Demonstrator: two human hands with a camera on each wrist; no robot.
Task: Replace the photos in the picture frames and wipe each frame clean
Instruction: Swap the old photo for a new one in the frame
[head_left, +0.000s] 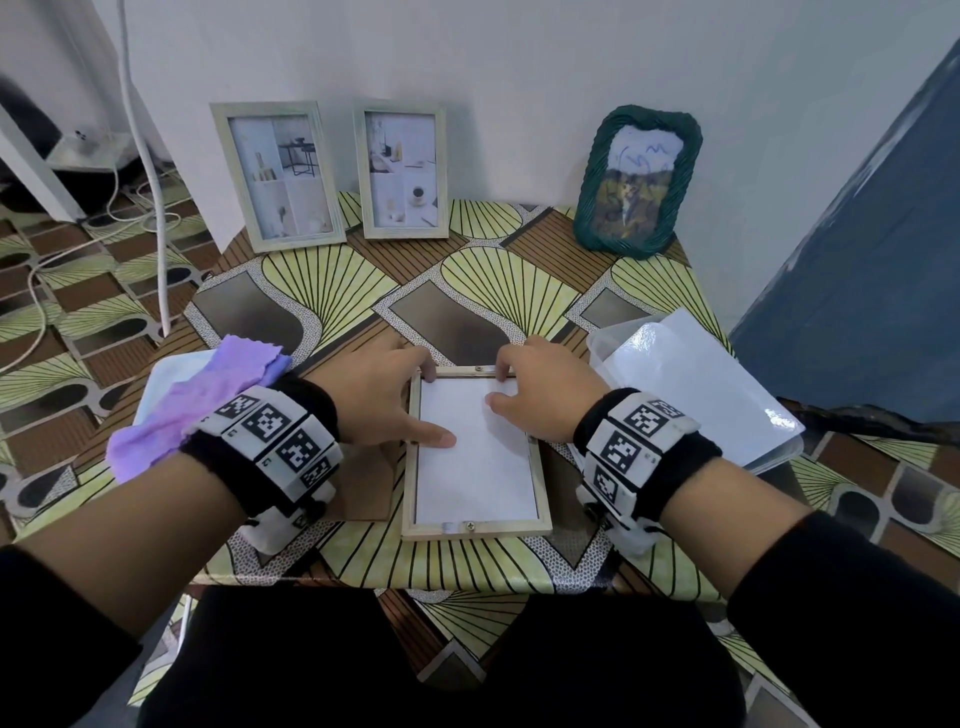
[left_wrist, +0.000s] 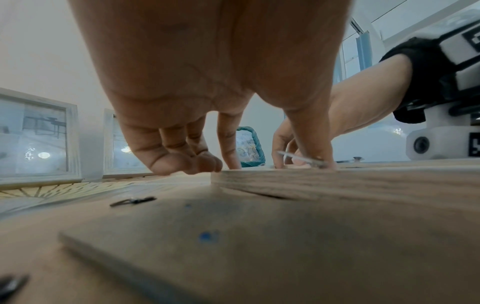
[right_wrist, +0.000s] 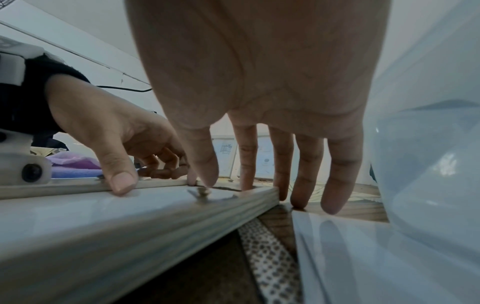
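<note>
Table, patterned covering in yellow-green and brown. At back, upright against wall: two pale frames, green woven frame. At front: frame lying face down, brown backing board beside it, purple cloth left, clear plastic box right.

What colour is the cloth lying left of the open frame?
Purple shading to lilac-blue: the cloth, best seen in the head view.

The right hand is reaching down over the far corner of the wooden frame, its fingers extending straight. The left hand is pressing its thumb on the white photo.
</note>
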